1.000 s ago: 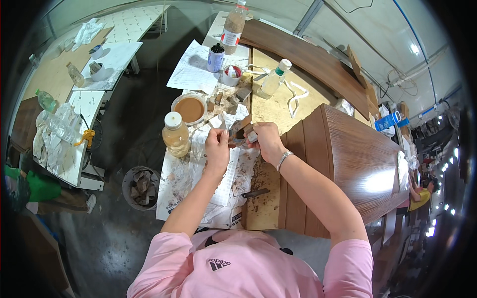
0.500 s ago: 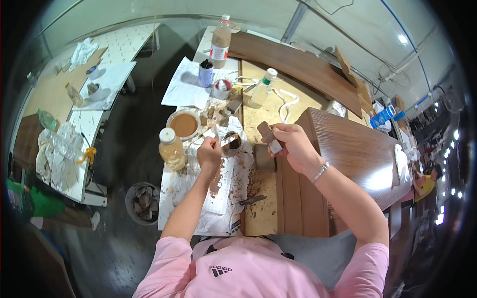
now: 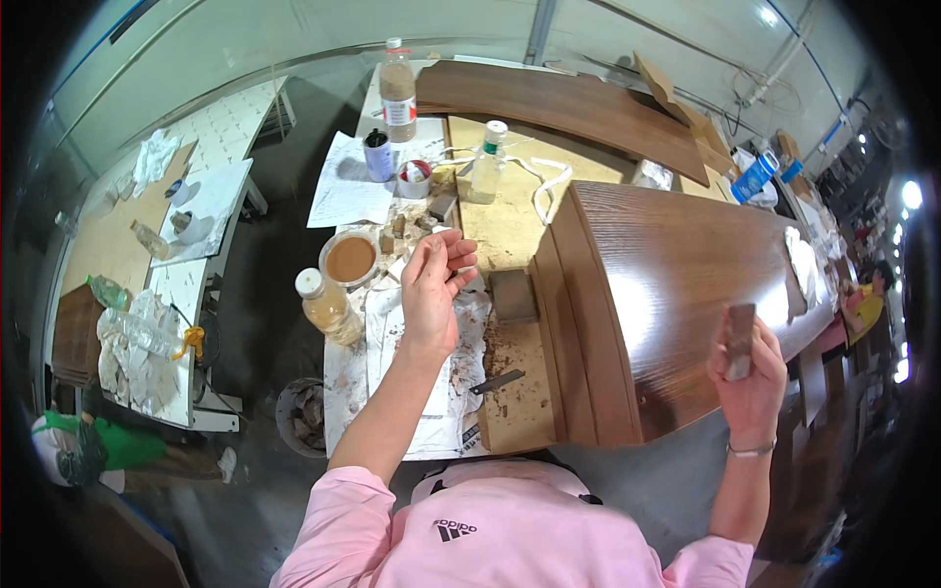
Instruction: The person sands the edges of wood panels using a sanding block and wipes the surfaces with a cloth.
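Note:
My right hand (image 3: 757, 387) is closed round a small brown block (image 3: 741, 338) with a paler lower end, held upright by the right part of a glossy brown wood-grain piece (image 3: 667, 245). Over the stained white paper (image 3: 407, 372), my left hand (image 3: 433, 294) has its fingers apart and slightly curled, and I see nothing held in them. Beside it stand a tub of brown paste (image 3: 351, 258) and a capped bottle of yellowish liquid (image 3: 328, 309). A dark square pad (image 3: 515, 296) and a dark flat strip (image 3: 498, 381) lie to its right.
Further back are a clear bottle (image 3: 486, 167), a tall bottle with brown contents (image 3: 398, 93) and a small dark-topped container (image 3: 377, 157). A long brown board (image 3: 559, 108) lies at the back. A waste bin (image 3: 302, 416) and a person in green (image 3: 127, 443) are at left.
My right hand has carried the block right, over the glossy piece. My left hand has moved slightly right and up, its pinch loosened. The view has shifted.

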Demonstrator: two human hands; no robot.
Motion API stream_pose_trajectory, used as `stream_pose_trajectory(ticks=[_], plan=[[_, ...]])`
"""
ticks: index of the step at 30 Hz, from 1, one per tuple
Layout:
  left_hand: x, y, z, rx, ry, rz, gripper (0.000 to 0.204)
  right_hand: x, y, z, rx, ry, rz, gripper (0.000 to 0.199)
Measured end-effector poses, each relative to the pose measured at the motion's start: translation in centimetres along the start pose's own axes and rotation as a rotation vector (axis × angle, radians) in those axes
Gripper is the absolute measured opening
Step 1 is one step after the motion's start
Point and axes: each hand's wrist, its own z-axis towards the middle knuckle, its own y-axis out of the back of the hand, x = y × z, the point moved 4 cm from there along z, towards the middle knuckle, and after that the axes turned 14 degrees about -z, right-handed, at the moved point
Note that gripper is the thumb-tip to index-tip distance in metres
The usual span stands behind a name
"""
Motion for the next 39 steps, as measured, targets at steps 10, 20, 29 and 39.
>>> stream_pose_trajectory(ticks=[10,20,29,39], plan=[[4.7,-10.4,-2.0,0.234,0.180,-0.013,0.020,-2.4,17.2,-9.3,-0.290,0.218,0.179,0.040],[19.8,-33.6,-5.3,0.917,0.158,0.964,0.027,-6.4,37.0,-10.1,-0.366,0.191,0.359,0.042],[38.4,-46.3,-6.3,1.231,-0.339,1.368,0.044,-7.2,47.5,-7.8,-0.347,0.197,0.627,0.050],[49.5,-57.6,-4.9,1.402,-0.628,1.348,0.071,-6.9,52.4,-7.2,-0.446,0.226,0.560,0.041]])
